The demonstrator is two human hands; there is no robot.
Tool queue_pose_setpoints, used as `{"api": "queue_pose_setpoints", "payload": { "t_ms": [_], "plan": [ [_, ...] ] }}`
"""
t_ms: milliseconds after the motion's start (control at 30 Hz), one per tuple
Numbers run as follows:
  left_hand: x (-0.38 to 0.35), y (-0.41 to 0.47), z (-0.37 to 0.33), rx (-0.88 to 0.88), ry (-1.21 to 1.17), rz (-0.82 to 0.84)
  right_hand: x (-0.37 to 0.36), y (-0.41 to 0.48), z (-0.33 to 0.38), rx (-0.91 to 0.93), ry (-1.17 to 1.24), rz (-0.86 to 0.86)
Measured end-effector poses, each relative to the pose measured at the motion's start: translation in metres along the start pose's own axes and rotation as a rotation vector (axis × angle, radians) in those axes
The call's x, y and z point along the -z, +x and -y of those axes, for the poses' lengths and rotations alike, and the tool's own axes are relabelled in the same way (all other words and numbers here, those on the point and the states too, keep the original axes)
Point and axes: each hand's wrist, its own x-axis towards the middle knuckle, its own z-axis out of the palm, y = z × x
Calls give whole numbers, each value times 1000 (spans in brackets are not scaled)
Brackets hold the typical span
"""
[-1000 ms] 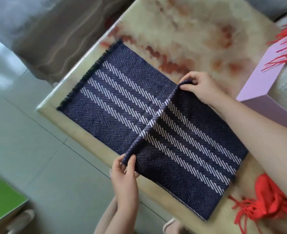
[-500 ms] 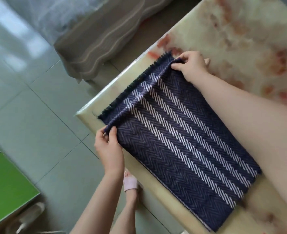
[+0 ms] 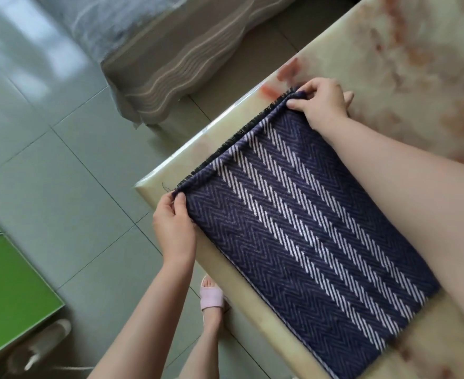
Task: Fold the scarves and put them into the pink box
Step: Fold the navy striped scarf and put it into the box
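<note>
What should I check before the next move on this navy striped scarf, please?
1. The left hand pinches the near corner of the fold: ok.
2. The right hand pinches the far corner: ok.
3. The folded edge runs straight along the fringe: ok.
4. The scarf lies flat on the table: ok where visible; the right forearm covers part.
5. The pink box is ready: cannot tell, not in view.
</note>
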Motion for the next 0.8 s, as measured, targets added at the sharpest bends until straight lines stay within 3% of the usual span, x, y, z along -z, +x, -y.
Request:
{"api": "queue_pose_setpoints", "payload": {
  "t_ms": [400,533,667,800],
  "plan": [
    [3,-5,-10,-25,201,-167,-4,-7,2,52,-182,-92],
    [-2,-13,-11,-55,231,-227,-3,-15,-9,155,-193,-176],
    [-13,-56,-7,-339,281,-72,24,-44,-55,245,-173,-99],
    [-35,-121,20,-746,469,298,51,-94,-117,385,-155,-78]
  ]
}}
